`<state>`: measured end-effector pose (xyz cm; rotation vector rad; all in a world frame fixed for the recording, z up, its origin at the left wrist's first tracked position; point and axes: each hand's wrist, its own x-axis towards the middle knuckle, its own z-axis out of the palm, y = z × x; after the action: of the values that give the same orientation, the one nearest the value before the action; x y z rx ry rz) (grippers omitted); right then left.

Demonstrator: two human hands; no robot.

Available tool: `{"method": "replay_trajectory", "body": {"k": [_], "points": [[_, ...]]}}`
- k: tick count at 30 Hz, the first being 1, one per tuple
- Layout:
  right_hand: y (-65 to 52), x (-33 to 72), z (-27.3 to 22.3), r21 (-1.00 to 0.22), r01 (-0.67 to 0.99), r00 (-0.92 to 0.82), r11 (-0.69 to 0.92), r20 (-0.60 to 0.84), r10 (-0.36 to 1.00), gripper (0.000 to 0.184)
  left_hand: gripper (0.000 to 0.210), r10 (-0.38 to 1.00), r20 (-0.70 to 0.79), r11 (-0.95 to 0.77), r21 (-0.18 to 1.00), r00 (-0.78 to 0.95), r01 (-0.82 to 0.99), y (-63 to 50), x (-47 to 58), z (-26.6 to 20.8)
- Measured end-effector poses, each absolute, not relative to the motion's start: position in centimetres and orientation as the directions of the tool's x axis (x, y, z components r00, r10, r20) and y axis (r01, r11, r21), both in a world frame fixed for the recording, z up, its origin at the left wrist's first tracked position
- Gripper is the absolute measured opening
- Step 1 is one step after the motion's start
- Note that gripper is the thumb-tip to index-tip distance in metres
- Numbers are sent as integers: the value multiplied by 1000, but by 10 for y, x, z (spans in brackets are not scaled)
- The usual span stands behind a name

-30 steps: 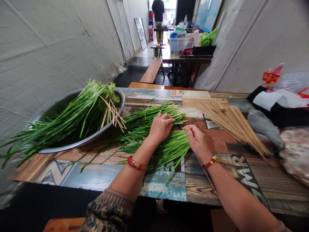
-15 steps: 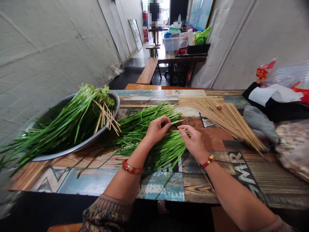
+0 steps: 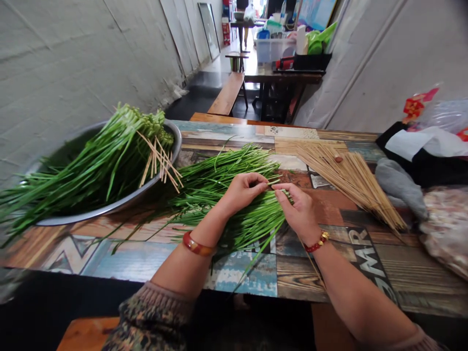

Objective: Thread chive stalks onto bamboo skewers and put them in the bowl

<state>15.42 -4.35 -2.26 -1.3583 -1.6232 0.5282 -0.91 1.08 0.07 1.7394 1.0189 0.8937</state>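
Observation:
Long green garlic chives (image 3: 226, 170) lie in a loose pile on the table, their pale ends toward the right. Over this pile my left hand (image 3: 244, 194) is closed, thumb and forefinger pinching a chive stalk near its end. Close beside it, fingertips almost meeting, my right hand (image 3: 299, 209) is closed around a thin bamboo skewer (image 3: 311, 261), which shows below the palm and slants toward the table's front edge. Stalk ends gather at the right fingertips; the skewer's tip is hidden there.
At left a metal basin (image 3: 109, 209) holds more chives, with several skewered sticks (image 3: 161, 161) over its rim. Loose bamboo skewers (image 3: 351, 180) fan out at right, near a grey bag (image 3: 400, 183) and a clear bag of pale pieces (image 3: 446, 224). Behind stands a bench (image 3: 226, 95).
My left hand has moved slightly right, and its fingertips now come nearly to my right hand's. The view has tilted down a little.

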Motion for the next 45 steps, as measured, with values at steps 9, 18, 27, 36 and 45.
{"method": "replay_trajectory", "body": {"k": [9, 18, 27, 36, 45], "points": [[-43, 153, -24, -808, 494, 36, 321, 388, 921, 21, 18, 908, 146, -248, 943, 392, 223, 9, -8, 0], [-44, 152, -22, -798, 511, 39, 320, 393, 919, 21, 19, 913, 97, -184, 965, 395, 188, 8, -8, 2], [-44, 152, -23, -802, 496, 33, 334, 402, 915, 21, 20, 919, 63, -135, 978, 390, 159, 8, -8, 3], [-45, 152, -20, -788, 535, 35, 305, 381, 924, 21, 19, 911, 115, -201, 963, 397, 181, 8, -7, 1], [-43, 153, -26, -823, 473, 56, 315, 385, 921, 45, 19, 906, 112, -225, 944, 407, 241, 7, -7, 3]]}}
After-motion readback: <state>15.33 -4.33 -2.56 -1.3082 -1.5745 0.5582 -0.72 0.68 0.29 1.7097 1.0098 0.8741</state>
